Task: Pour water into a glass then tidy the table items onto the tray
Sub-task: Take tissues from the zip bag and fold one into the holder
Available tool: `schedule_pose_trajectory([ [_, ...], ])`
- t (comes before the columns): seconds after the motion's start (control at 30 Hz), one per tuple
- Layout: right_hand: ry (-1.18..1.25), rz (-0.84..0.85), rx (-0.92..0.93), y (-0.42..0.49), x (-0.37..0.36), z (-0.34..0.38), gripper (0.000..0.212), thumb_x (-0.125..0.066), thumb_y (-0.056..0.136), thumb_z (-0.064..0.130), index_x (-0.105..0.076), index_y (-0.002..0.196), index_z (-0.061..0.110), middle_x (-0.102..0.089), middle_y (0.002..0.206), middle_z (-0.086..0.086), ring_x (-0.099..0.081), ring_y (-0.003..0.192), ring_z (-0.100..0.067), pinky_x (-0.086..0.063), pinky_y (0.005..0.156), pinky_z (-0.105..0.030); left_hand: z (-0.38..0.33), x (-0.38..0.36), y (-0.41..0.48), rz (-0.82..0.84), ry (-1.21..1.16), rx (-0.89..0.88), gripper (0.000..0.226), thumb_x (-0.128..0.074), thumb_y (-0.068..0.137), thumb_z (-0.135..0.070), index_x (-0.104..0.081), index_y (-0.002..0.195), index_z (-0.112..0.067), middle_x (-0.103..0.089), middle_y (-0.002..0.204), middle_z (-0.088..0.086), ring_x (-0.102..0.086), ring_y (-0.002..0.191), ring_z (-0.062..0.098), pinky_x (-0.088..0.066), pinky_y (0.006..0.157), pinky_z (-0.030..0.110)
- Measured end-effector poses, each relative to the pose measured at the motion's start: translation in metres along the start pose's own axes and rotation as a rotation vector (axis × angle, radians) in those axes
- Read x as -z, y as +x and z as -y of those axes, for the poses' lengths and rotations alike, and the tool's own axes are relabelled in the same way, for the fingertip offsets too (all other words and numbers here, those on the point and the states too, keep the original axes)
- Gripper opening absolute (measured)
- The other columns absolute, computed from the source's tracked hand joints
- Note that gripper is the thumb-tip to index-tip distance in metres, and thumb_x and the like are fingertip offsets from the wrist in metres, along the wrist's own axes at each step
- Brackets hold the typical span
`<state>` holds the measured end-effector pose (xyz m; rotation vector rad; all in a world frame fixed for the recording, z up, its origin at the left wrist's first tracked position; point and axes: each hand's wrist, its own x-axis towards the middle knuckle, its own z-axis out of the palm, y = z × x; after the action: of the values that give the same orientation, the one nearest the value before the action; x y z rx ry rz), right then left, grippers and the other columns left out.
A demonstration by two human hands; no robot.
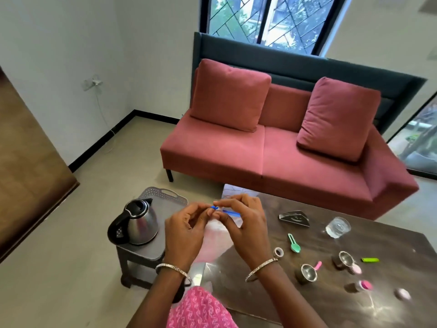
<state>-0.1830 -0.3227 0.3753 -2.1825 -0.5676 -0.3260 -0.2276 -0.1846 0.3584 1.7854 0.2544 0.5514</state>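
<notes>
Both my hands are raised over the dark table's (319, 311) left end. Together they pinch the blue zip strip of a clear plastic bag (216, 235) that hangs below them. My left hand (184, 230) pinches the strip's left end, and my right hand (246, 223) holds it from the right. A grey tray (163, 197) lies on a small side table, with a steel kettle (136, 224) standing on its near part. A glass of water (337, 227) stands on the table's far right.
Scattered on the table are a green spoon (294, 243), a tape roll (279, 252), two steel measuring cups (307, 272) with pink handles, a green lighter-like item (370, 259), pink-capped small items (365, 285) and a dark triangular holder (294, 218). A red sofa (272, 150) stands beyond.
</notes>
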Motion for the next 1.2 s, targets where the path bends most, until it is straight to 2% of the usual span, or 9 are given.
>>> schedule_pose_trajectory([
  [0.1,-0.083,-0.103,-0.010,-0.015,0.028,-0.010,0.006,-0.077,0.080,0.037,-0.076,0.085,0.032,-0.070,0.088,0.016,-0.057,0.094,-0.012,-0.046,0.081,-0.049,-0.009,-0.022,-0.015,0.049,-0.003,-0.023,0.006,-0.070,0.085,-0.015,-0.073,0.085,-0.021,-0.074,0.080,-0.007,-0.070,0.078,0.012,-0.058,0.073,0.038],
  [0.37,-0.218,-0.246,-0.102,-0.041,0.085,-0.050,0.005,-0.074,0.077,0.033,-0.070,0.076,0.030,-0.067,0.082,0.021,-0.061,0.089,-0.007,-0.043,0.082,-0.047,-0.029,-0.084,-0.026,0.080,-0.122,-0.023,0.016,-0.069,0.085,-0.007,-0.070,0.077,-0.021,-0.072,0.072,-0.003,-0.068,0.068,0.007,-0.052,0.064,0.017],
  [0.53,-0.308,-0.259,-0.227,-0.049,0.132,-0.095,0.004,-0.071,0.076,0.033,-0.068,0.077,0.031,-0.068,0.082,0.022,-0.062,0.090,-0.003,-0.040,0.084,-0.044,-0.029,-0.121,-0.014,0.128,-0.271,0.122,0.015,-0.065,0.089,-0.010,-0.069,0.080,-0.021,-0.073,0.073,0.002,-0.068,0.071,0.017,-0.055,0.072,0.039],
  [0.67,-0.364,-0.294,-0.314,-0.053,0.174,-0.137,0.010,-0.072,0.077,0.030,-0.064,0.080,0.034,-0.066,0.077,0.023,-0.061,0.082,-0.002,-0.038,0.085,-0.040,-0.031,-0.152,-0.003,0.119,-0.387,0.195,0.019,-0.062,0.090,-0.006,-0.069,0.079,-0.020,-0.072,0.072,0.005,-0.068,0.070,0.019,-0.054,0.074,0.042],
  [0.77,-0.385,-0.286,-0.351,-0.049,0.198,-0.160,0.015,-0.076,0.079,0.026,-0.064,0.079,0.034,-0.066,0.076,0.023,-0.059,0.081,-0.002,-0.037,0.086,-0.039,-0.034,-0.182,0.001,0.133,-0.419,0.230,0.011,-0.061,0.091,-0.005,-0.067,0.083,-0.011,-0.071,0.074,0.008,-0.068,0.068,0.018,-0.054,0.075,0.040],
  [0.87,-0.359,-0.247,-0.369,-0.040,0.217,-0.179,0.013,-0.077,0.079,0.026,-0.066,0.079,0.034,-0.067,0.078,0.022,-0.060,0.085,-0.005,-0.042,0.087,-0.046,-0.040,-0.207,0.002,0.159,-0.400,0.201,0.007,-0.060,0.092,-0.007,-0.065,0.087,-0.008,-0.071,0.074,0.007,-0.068,0.070,0.016,-0.054,0.074,0.037],
  [0.93,-0.319,-0.172,-0.347,-0.033,0.229,-0.190,0.012,-0.077,0.078,0.028,-0.070,0.086,0.036,-0.069,0.087,0.023,-0.060,0.092,-0.007,-0.045,0.088,-0.049,-0.045,-0.220,0.005,0.203,-0.396,0.179,0.007,-0.060,0.093,-0.009,-0.064,0.088,-0.009,-0.071,0.074,0.007,-0.068,0.071,0.015,-0.053,0.073,0.033],
  [1.03,-0.251,-0.026,-0.239,-0.021,0.234,-0.197,0.026,-0.075,0.079,0.033,-0.073,0.104,0.039,-0.071,0.101,0.022,-0.061,0.102,-0.008,-0.046,0.091,-0.048,-0.052,-0.236,0.008,0.305,-0.369,0.157,0.010,-0.059,0.094,-0.013,-0.065,0.086,-0.015,-0.071,0.075,0.007,-0.064,0.072,0.015,-0.051,0.074,0.034],
  [1.2,-0.200,-0.017,-0.207,-0.006,0.230,-0.213,0.012,-0.075,0.083,0.025,-0.078,0.093,0.029,-0.076,0.088,0.013,-0.066,0.088,-0.014,-0.049,0.084,-0.047,-0.061,-0.271,0.010,0.290,-0.292,0.104,0.007,-0.060,0.093,-0.013,-0.066,0.089,-0.013,-0.067,0.080,0.003,-0.057,0.074,0.012,-0.045,0.072,0.033],
])
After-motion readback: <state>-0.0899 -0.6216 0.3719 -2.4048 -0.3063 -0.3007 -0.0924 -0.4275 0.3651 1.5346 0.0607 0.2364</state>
